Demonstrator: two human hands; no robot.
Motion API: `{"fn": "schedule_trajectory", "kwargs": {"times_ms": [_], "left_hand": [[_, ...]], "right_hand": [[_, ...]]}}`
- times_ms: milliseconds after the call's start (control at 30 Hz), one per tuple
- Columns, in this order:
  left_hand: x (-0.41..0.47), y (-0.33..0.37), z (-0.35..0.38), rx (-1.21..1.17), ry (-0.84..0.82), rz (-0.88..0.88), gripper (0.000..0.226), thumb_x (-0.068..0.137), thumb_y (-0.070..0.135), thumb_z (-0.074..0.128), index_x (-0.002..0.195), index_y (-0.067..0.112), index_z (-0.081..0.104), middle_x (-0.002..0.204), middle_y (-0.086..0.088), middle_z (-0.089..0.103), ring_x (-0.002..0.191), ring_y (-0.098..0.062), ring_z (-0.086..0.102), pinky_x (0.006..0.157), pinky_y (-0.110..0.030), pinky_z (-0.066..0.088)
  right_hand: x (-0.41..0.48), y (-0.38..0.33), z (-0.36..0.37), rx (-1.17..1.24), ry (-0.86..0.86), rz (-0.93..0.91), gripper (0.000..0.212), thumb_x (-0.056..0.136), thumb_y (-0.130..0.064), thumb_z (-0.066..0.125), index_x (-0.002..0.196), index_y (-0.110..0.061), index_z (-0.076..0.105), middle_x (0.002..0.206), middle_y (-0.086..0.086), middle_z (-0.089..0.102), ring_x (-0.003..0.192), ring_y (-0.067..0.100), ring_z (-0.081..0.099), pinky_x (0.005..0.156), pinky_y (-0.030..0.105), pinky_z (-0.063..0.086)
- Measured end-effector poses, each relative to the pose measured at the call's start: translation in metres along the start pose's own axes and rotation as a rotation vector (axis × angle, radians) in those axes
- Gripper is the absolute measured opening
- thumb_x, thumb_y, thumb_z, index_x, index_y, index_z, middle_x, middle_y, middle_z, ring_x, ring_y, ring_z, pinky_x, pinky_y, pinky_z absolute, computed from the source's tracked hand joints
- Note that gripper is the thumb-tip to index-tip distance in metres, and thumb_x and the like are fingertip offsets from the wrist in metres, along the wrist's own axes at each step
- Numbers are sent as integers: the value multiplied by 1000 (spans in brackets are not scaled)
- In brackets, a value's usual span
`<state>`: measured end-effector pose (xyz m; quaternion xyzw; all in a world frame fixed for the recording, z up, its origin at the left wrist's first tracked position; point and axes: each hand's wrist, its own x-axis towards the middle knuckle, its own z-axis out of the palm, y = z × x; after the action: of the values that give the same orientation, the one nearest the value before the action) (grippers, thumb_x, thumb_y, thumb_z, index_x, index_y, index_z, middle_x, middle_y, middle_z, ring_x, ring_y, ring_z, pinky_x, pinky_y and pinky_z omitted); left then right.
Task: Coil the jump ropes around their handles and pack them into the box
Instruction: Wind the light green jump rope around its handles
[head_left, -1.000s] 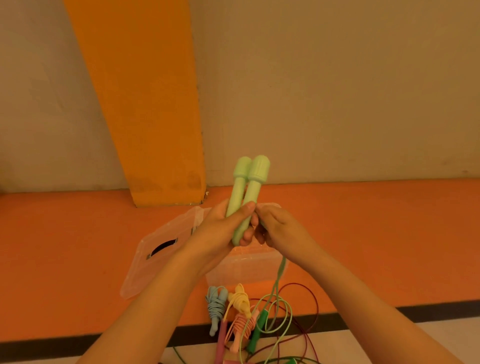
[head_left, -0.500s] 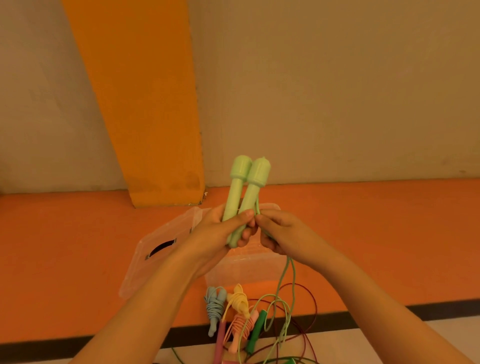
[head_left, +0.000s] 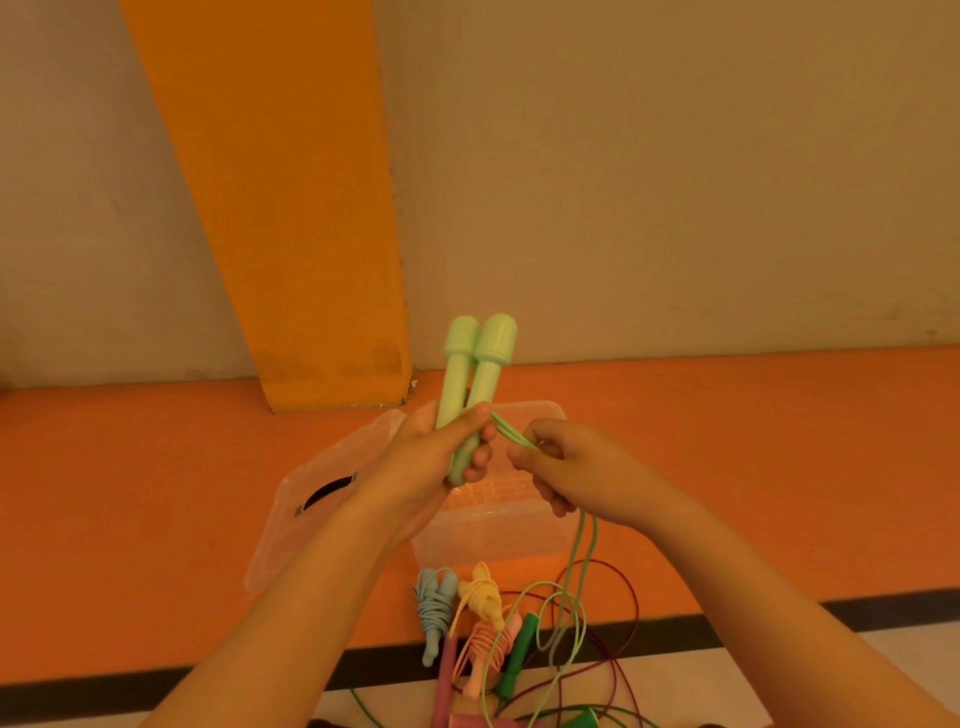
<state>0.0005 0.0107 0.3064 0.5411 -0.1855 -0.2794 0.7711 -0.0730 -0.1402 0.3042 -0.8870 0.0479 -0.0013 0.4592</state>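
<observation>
My left hand (head_left: 415, 470) grips the two light green handles (head_left: 475, 374) side by side, held upright above the clear plastic box (head_left: 493, 525). My right hand (head_left: 574, 470) pinches the light green rope (head_left: 511, 436) just right of the handles. The doubled rope runs taut from the handles to my fingers, then hangs down in loose loops (head_left: 566, 613) to the floor. On the floor below lie a coiled blue rope (head_left: 436, 608), a coiled yellow rope (head_left: 483, 595) and a coiled salmon rope (head_left: 485, 649).
The box's clear lid (head_left: 322, 499) lies left of the box on the orange floor. A dark green handle (head_left: 514, 654), pink handles (head_left: 447, 680) and a loose dark red rope (head_left: 623, 623) lie tangled near the bottom edge. An orange pillar (head_left: 291, 208) stands against the wall behind.
My right hand has moved right, away from the handles, drawing the green rope taut between them. The handles stay upright in my left hand.
</observation>
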Motion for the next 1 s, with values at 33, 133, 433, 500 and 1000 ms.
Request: {"fn": "schedule_trajectory", "kwargs": {"times_ms": [33,133,433,500,1000], "left_hand": [[1,1,-2,-7,32,6,3,96,9,51,95,6,53,69,-5,54,49,-9,48,41,-17,37],[2,1,-9,19,59,14,4,95,7,53,99,6,53,70,-4,58,54,-10,55,43,-20,41],[-5,-8,-8,645,-138,10,13,96,6,50,108,8,48,71,-4,50,48,-9,40,44,-22,32],[-5,-5,-6,723,-160,28,9,96,9,52,104,12,49,68,-2,49,48,-7,40,44,-21,33],[-15,-2,-4,1056,-211,100,19,87,33,67,94,17,64,75,-2,62,63,-9,52,60,-32,42]], "right_hand": [[0,2,-2,-13,12,11,23,96,-29,52,80,-14,52,58,-1,54,46,11,53,51,25,44],[1,6,-10,-108,132,-55,14,93,-23,59,80,-17,59,57,-5,52,46,5,48,52,27,42],[10,-1,-12,-373,353,-563,17,87,-26,59,88,-11,67,80,-19,45,75,-3,42,67,14,31],[11,-1,-12,-355,384,-593,19,87,-28,59,88,-11,68,81,-21,45,78,-5,42,69,11,31],[18,-4,-10,-516,348,-688,36,78,-51,60,75,-16,70,89,-14,43,88,7,35,75,26,34]]}}
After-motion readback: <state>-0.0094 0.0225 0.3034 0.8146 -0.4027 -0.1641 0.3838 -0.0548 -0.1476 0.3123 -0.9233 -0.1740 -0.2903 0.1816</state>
